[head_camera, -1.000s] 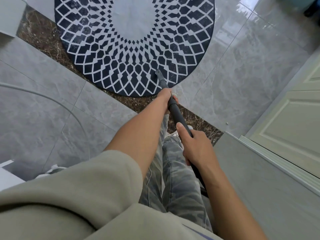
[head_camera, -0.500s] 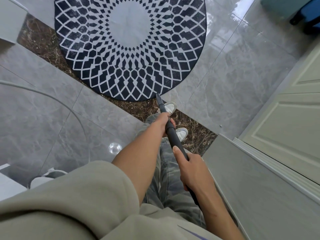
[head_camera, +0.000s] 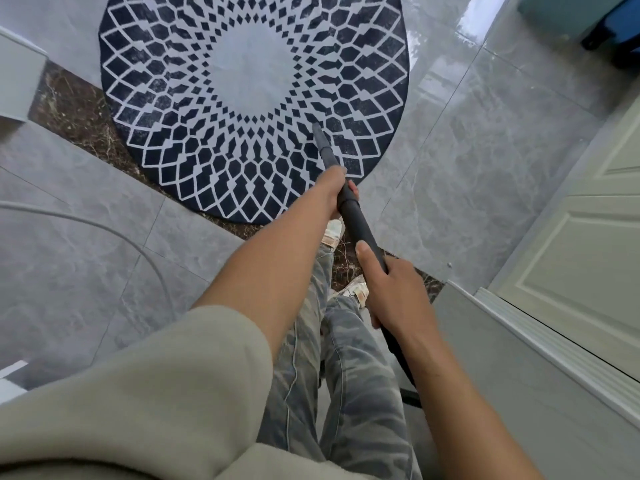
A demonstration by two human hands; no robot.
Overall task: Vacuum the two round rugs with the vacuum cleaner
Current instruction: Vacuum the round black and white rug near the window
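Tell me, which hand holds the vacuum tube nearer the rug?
The left hand: it grips the vacuum tube far down, over the near edge of the round rug. The right hand holds it higher up, nearer the person's body.

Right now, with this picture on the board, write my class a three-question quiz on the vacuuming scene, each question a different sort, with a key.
1. The left hand and right hand both grip the vacuum tube. Which is nearer its tip? A. left B. right C. level
2. Fill in: only ___ round rug is in view.
3. True or false: the tube's tip points at bare floor, off the rug.
Key: 1 A; 2 one; 3 false, the tip is over the rug's patterned ring.
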